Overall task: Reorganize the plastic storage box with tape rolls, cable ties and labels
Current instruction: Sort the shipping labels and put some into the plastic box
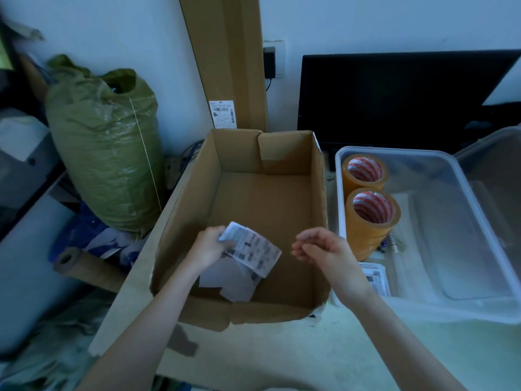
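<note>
Left grip (210,245) clenches a small sheaf of printed labels (255,251) above the open cardboard box (265,198); more papers (225,280) lie beneath, partly hidden by my forearm. My right hand (318,246) hangs loose, holding nothing. Beside it, the clear plastic storage box (479,309) holds two tape rolls (372,213) and another label stack (376,277); something thin near the rolls may be cable ties, too dim to tell.

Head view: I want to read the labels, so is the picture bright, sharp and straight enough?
Head view: dim with a bluish cast; print on the labels in the left hand is too small and soft to read; wide-angle bending bows the cardboard box and plastic box; the far-left edge is smeared.
</note>
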Action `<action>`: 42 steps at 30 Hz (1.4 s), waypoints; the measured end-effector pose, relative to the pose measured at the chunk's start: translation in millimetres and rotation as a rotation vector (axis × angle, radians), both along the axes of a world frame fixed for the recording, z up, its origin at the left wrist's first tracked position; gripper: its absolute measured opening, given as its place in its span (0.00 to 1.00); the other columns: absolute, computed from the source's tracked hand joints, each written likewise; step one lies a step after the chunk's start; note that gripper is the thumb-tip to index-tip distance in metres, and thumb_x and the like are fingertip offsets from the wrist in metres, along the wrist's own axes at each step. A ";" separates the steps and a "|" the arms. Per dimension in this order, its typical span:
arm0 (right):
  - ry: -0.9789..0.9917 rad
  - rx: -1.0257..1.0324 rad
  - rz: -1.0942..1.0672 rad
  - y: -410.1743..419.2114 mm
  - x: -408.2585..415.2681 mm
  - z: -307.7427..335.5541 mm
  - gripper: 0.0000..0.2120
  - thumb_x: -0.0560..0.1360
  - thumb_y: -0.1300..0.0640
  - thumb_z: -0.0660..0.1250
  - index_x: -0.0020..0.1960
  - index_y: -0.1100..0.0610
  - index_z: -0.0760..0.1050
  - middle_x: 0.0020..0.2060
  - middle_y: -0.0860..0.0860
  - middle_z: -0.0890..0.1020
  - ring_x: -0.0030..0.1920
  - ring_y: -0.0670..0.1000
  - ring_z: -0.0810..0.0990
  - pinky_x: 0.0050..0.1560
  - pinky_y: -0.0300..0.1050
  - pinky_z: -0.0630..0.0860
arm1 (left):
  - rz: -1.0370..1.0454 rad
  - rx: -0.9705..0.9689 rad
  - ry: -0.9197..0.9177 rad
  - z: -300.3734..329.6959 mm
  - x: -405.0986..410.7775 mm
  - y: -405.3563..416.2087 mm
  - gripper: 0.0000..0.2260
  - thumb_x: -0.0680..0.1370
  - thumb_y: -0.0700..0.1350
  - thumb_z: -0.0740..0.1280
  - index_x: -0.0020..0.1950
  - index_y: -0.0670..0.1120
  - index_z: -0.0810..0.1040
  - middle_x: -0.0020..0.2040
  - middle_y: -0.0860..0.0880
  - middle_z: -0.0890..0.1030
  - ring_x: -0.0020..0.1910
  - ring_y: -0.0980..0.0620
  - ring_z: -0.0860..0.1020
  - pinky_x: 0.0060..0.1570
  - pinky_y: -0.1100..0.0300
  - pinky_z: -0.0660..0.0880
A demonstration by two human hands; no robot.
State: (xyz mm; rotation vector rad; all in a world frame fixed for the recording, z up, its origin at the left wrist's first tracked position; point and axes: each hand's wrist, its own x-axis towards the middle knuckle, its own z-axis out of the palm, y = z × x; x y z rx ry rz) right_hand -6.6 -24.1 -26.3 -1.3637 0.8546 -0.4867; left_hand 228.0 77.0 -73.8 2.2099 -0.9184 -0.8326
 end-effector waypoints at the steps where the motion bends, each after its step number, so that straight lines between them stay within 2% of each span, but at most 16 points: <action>1: 0.011 0.003 -0.014 0.1 1.1 0.3 0.09 0.77 0.69 0.61 0.50 0.59 0.77 0.43 0.55 0.83 0.45 0.51 0.84 0.49 0.42 0.81 | 0.048 -0.055 0.028 5.6 -1.4 2.4 0.07 0.78 0.40 0.66 0.55 0.46 0.79 0.47 0.50 0.82 0.46 0.56 0.81 0.41 0.63 0.79; 4: 0.052 0.003 -0.030 0.9 5.3 1.7 0.10 0.77 0.67 0.63 0.53 0.54 0.76 0.50 0.51 0.81 0.52 0.49 0.81 0.55 0.44 0.80 | 0.173 -0.216 0.148 23.0 -9.5 10.1 0.11 0.78 0.42 0.66 0.60 0.50 0.78 0.50 0.55 0.82 0.49 0.59 0.81 0.42 0.66 0.78; 8: 0.079 0.012 -0.028 2.4 12.5 5.1 0.12 0.78 0.58 0.65 0.60 0.50 0.72 0.55 0.44 0.77 0.57 0.46 0.77 0.59 0.45 0.77 | 0.294 -0.391 0.336 44.4 -24.7 15.5 0.11 0.77 0.43 0.68 0.59 0.53 0.77 0.53 0.54 0.82 0.54 0.55 0.80 0.50 0.62 0.79; 12: 0.000 0.207 0.040 6.5 16.0 8.7 0.14 0.77 0.51 0.65 0.62 0.49 0.71 0.55 0.47 0.81 0.56 0.48 0.81 0.57 0.46 0.79 | 0.285 -0.444 0.311 55.6 -40.9 17.8 0.12 0.77 0.44 0.68 0.59 0.55 0.77 0.52 0.57 0.82 0.53 0.57 0.80 0.45 0.67 0.78; 15: -0.069 0.289 0.048 9.2 17.8 8.4 0.13 0.77 0.54 0.65 0.62 0.51 0.72 0.55 0.49 0.82 0.56 0.48 0.81 0.58 0.49 0.79 | 0.224 -0.422 0.209 56.3 -52.9 18.6 0.12 0.76 0.45 0.69 0.58 0.56 0.77 0.51 0.60 0.81 0.52 0.60 0.80 0.44 0.68 0.78; 21: -0.023 0.143 0.112 12.2 22.2 7.3 0.11 0.78 0.55 0.65 0.60 0.49 0.75 0.53 0.48 0.82 0.57 0.49 0.80 0.60 0.50 0.78 | 0.160 -0.375 0.058 50.4 -75.6 15.2 0.11 0.75 0.50 0.69 0.57 0.58 0.75 0.49 0.65 0.77 0.50 0.63 0.77 0.42 0.73 0.76; 25: -0.017 0.044 0.100 12.4 21.8 9.8 0.09 0.79 0.57 0.63 0.59 0.52 0.76 0.51 0.49 0.82 0.55 0.47 0.81 0.56 0.44 0.79 | 0.152 -0.389 0.097 50.2 -83.2 14.1 0.10 0.75 0.51 0.69 0.55 0.58 0.75 0.49 0.63 0.78 0.51 0.61 0.78 0.44 0.71 0.77; 29: -0.019 0.052 0.044 10.8 17.5 8.7 0.09 0.79 0.59 0.63 0.58 0.53 0.77 0.51 0.48 0.83 0.55 0.47 0.81 0.56 0.46 0.80 | 0.135 -0.374 0.213 55.5 -83.8 18.4 0.10 0.75 0.49 0.70 0.52 0.63 0.75 0.48 0.64 0.78 0.51 0.61 0.78 0.41 0.74 0.74; 31: -0.024 0.053 0.039 10.3 15.7 7.5 0.09 0.78 0.59 0.63 0.57 0.52 0.77 0.51 0.48 0.83 0.54 0.48 0.82 0.55 0.47 0.80 | 0.119 -0.364 0.253 56.4 -83.7 20.3 0.10 0.76 0.47 0.70 0.52 0.62 0.75 0.49 0.62 0.80 0.52 0.60 0.78 0.42 0.73 0.75; 36: -0.036 0.045 0.051 12.1 12.5 5.6 0.08 0.78 0.59 0.63 0.54 0.52 0.78 0.51 0.49 0.84 0.54 0.48 0.82 0.55 0.49 0.80 | 0.172 -0.376 0.247 55.1 -82.3 22.7 0.11 0.73 0.47 0.72 0.53 0.54 0.76 0.50 0.59 0.82 0.50 0.60 0.81 0.44 0.70 0.77; 42: -0.075 0.049 -0.010 15.6 12.8 5.4 0.08 0.79 0.60 0.62 0.53 0.51 0.78 0.49 0.48 0.84 0.53 0.48 0.82 0.56 0.49 0.80 | 0.201 -0.382 0.196 56.9 -84.1 23.1 0.14 0.71 0.51 0.74 0.53 0.55 0.74 0.48 0.63 0.81 0.48 0.66 0.79 0.40 0.76 0.73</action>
